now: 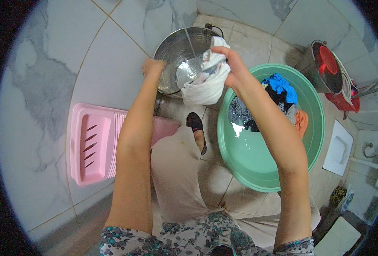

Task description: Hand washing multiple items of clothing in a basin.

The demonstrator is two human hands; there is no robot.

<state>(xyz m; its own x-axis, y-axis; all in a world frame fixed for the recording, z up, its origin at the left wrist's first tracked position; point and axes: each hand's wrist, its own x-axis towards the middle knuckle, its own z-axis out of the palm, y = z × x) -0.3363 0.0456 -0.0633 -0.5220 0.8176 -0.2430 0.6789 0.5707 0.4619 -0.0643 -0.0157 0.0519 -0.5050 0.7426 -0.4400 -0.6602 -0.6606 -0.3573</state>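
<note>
In my right hand (232,65) is a bunched white cloth (208,88), held over the right side of a round metal basin (168,49). A thin stream of water (189,41) falls into the basin, where water (187,72) glints. My left hand (153,66) grips the basin's left rim, its fingers curled over the edge. To the right stands a large green plastic tub (318,128) with water and several garments in it: a blue one (280,87), an orange one (301,123) and dark patterned ones (240,110). My right forearm passes over this tub.
A pink plastic washboard tray (76,144) is at the left by the tiled wall. A metal bucket (309,68) with a red dipper (328,59) stands at the upper right, near a red basin (352,105). A white squat toilet (338,148) lies beyond the tub.
</note>
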